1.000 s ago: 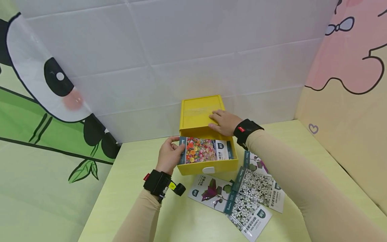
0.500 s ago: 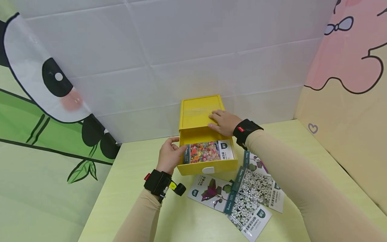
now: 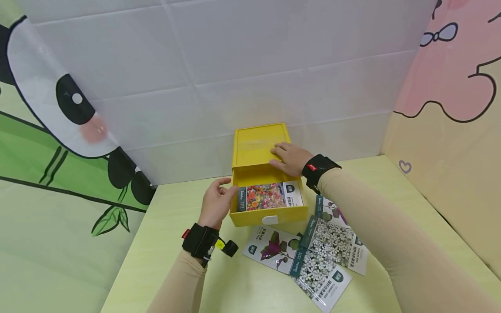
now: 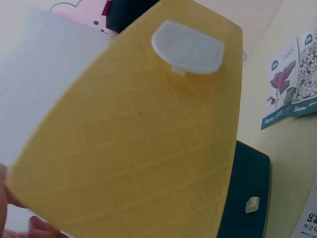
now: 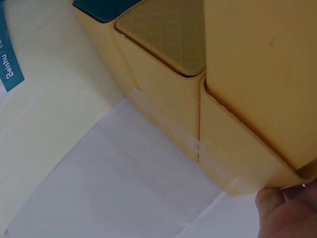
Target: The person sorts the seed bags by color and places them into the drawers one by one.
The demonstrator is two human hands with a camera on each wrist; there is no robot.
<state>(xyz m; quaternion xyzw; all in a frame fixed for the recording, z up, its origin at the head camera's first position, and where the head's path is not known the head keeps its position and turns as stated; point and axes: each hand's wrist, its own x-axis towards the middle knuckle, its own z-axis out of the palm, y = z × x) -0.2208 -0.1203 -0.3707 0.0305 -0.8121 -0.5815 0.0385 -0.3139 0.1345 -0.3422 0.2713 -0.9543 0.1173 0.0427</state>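
Observation:
A yellow drawer (image 3: 250, 218) with a white pull tab (image 4: 188, 47) stands pulled out of its yellow cabinet (image 3: 254, 145). Inside lies a seed packet (image 3: 266, 196) with a colourful flower picture. Beside the drawer's left wall is my left hand (image 3: 214, 203), fingers loosely bent and holding nothing, the thumb tip right at the rim. My right hand (image 3: 291, 159) rests on the right of the cabinet's top, fingers spread. In the right wrist view, my right fingers (image 5: 285, 213) lie at the casing's edge. The left wrist view shows the drawer's front close up.
Several seed packets lie on the table in front and to the right, one with a magenta flower (image 3: 274, 250), others with white flowers (image 3: 321, 274). Beneath the open drawer the stack has other drawers, one dark teal (image 4: 247, 186). A pale sheet (image 3: 250, 87) hangs behind.
The flower seed packet, pinched in my left fingers earlier, has gone down flat into the drawer. My left hand has let go and drawn slightly left. My right hand has stayed put.

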